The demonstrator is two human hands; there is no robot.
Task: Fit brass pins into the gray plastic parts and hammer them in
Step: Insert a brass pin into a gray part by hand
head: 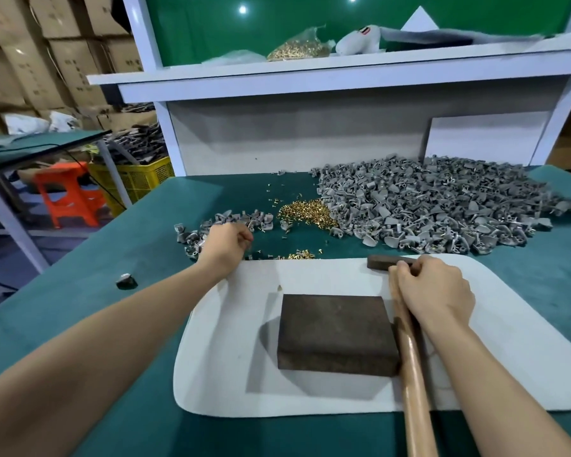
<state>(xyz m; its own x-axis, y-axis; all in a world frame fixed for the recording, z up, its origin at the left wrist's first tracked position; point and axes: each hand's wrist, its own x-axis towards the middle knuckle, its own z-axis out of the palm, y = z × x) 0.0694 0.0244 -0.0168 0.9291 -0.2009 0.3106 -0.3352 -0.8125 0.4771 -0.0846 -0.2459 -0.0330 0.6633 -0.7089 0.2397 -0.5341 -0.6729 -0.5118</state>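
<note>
In the head view, the left hand [226, 245] is seen reached forward past the far left corner of the white mat [218, 374], low over the green table [139, 232]. Its fingers [244, 237] are curled, with the tips drawn close together and pointed down toward a few loose pins. Whether anything is pinched between them cannot be told. A smaller heap [231, 219] of gray pieces lies just beyond and beside this hand.

The right hand [435, 291] is closed round the hammer [412, 357]. Its fingers [406, 270] are wrapped over the wooden handle right below the dark head, which is laid at the far edge of the mat. The handle is run close along the right side of the dark block [336, 334], which is set flat in the middle of the mat.

The brass pins [307, 212] are heaped on the table between the smaller heap and the gray plastic parts [425, 206], which are piled widely to the right. A thinner scatter of pins is seen along the mat's far edge. A small dark object [126, 280] is set apart near the table's left side. On the shelf [343, 65] above, a bag [297, 47] of brass-coloured pieces is laid.
</note>
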